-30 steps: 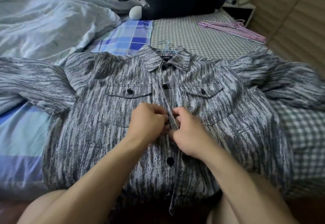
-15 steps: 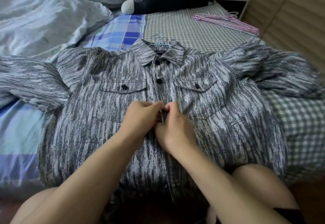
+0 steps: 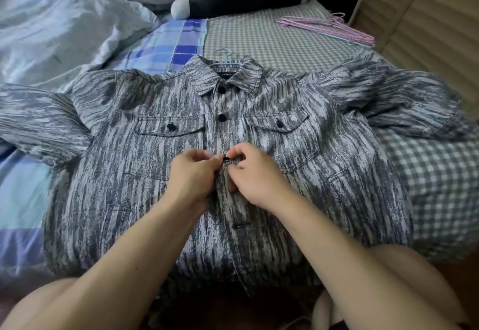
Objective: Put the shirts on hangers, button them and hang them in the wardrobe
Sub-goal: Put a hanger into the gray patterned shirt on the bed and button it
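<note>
Since a second ago your hands have shifted up the placket and a small round black button (image 3: 226, 159) now shows between them. Your left fingers (image 3: 207, 159) curl tight and pinch the fabric edge beside it; your right fingers (image 3: 237, 151) curl over and pinch the button's other side, though whether it has passed the hole is hard to tell. Your left hand (image 3: 191, 176) and right hand (image 3: 255, 176) nearly touch on the grey-and-white streaked long-sleeved shirt (image 3: 129, 174), spread flat on the bed (image 3: 259, 34) with a pale blue wire hanger (image 3: 225, 56) at its collar. Pink wire hangers (image 3: 329, 28) lie well apart, near the wall.
</note>
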The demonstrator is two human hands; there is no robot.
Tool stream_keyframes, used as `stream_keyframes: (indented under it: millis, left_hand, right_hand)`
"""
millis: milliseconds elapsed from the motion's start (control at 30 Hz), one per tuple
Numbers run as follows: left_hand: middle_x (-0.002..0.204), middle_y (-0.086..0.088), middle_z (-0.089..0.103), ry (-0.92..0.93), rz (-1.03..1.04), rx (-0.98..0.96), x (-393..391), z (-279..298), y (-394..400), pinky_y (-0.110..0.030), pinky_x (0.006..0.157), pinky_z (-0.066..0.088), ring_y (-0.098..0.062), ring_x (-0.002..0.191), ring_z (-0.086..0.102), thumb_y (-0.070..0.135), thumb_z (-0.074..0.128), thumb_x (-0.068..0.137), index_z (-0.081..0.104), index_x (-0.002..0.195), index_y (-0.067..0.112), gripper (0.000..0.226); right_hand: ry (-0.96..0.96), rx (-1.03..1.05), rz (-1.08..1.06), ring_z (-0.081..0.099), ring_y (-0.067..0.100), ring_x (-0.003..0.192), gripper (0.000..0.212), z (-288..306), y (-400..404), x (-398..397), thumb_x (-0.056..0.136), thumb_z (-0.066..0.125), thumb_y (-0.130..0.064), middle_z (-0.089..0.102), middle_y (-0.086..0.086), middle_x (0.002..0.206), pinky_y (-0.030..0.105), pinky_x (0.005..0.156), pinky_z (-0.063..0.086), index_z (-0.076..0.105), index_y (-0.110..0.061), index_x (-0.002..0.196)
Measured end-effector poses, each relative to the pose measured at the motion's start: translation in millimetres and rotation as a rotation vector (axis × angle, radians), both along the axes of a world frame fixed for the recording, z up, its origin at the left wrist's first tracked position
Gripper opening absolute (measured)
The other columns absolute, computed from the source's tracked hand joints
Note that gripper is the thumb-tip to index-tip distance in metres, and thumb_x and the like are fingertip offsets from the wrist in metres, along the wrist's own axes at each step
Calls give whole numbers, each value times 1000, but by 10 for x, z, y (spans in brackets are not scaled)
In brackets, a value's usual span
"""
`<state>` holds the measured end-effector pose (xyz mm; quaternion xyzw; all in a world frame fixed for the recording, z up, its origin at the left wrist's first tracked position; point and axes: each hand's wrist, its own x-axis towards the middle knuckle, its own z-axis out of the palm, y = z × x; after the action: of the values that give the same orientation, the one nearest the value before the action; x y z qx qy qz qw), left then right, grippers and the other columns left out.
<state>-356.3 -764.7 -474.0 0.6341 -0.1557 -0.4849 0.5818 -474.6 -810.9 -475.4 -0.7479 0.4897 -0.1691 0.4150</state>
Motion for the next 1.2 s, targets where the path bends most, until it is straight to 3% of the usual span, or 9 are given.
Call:
stream_keyframes:
  millis: [100, 233, 333, 467, 667, 833, 900, 1067, 1200]
  left_hand:
    - [86, -11, 73, -275, -51, -13, 8, 0, 65, -40, 59, 59, -24, 59, 64, 13, 67, 97, 57, 110, 14, 16]
    - [75, -6, 71, -627, -148, -27, 37, -22, 77, -27, 42, 36, -14, 48, 47, 17, 68, 97, 57, 107, 23, 16]
    - [73, -6, 68, -428, -96, -48, 63, -9, 71, -26, 43, 40, -12, 48, 51, 10, 71, 94, 60, 106, 17, 18]
    - [84, -12, 70, -49, 38, -109, 17, -63, 80, -45, 71, 54, -26, 71, 63, 4, 71, 93, 61, 106, 9, 17]
    - [74, -3, 67, -514, -11, -149, -65, -148, 138, -27, 43, 33, -11, 48, 42, 14, 72, 94, 59, 99, 24, 18]
    - [82, 6, 63, -750, -51, -114, -97, -169, 139, -23, 54, 42, -11, 67, 57, 10, 72, 92, 55, 97, 29, 26]
    - [84, 5, 63, -813, -46, -116, -102, -199, 131, -29, 58, 47, -13, 73, 60, 7, 71, 91, 53, 97, 31, 30]
    - [100, 1, 62, -758, -23, -100, -91, -259, 120, -34, 73, 53, -18, 88, 62, 8, 71, 90, 45, 101, 38, 41]
    - [97, 2, 64, -577, 4, -124, -53, -192, 122, -21, 59, 46, -16, 84, 64, 7, 70, 90, 47, 108, 30, 38]
  right_hand:
    - [-55, -70, -49, 49, 4, 52, 10, 13, -77, -58, 100, 60, -20, 63, -8, 74, 14, 45, 40, 64, -29, 100]
    - [-66, -152, -66, 57, -4, 82, 13, -26, -120, -88, 94, 70, -17, 64, -16, 94, 15, 75, 48, 71, -30, 97]
    - [-99, -166, -61, 56, -8, 70, 15, -45, -98, -103, 93, 70, -14, 63, -15, 87, 7, 62, 44, 71, -28, 98]
    - [-123, -204, -70, 55, -6, 65, 13, -62, -73, -89, 94, 69, -14, 64, -12, 84, 8, 59, 45, 70, -27, 98]
    - [-37, -203, -34, 58, 3, 68, 5, -2, -125, -47, 95, 69, -24, 66, -12, 84, 18, 62, 49, 67, -29, 96]
    - [352, -290, 237, 62, 13, 86, 6, 392, -340, 62, 91, 73, -27, 66, -10, 91, 34, 79, 54, 67, -28, 89]
    - [506, -355, 342, 61, 14, 87, 9, 521, -364, 140, 91, 73, -28, 64, -10, 91, 32, 75, 49, 65, -28, 85]
    - [337, -65, 232, 63, 16, 71, 14, 471, -393, 194, 90, 68, -10, 70, 1, 86, 33, 63, 55, 68, -15, 78]
    - [184, 147, 123, 57, 16, 59, 7, 393, -399, 209, 91, 67, -6, 68, 14, 82, 26, 52, 47, 71, -4, 85]
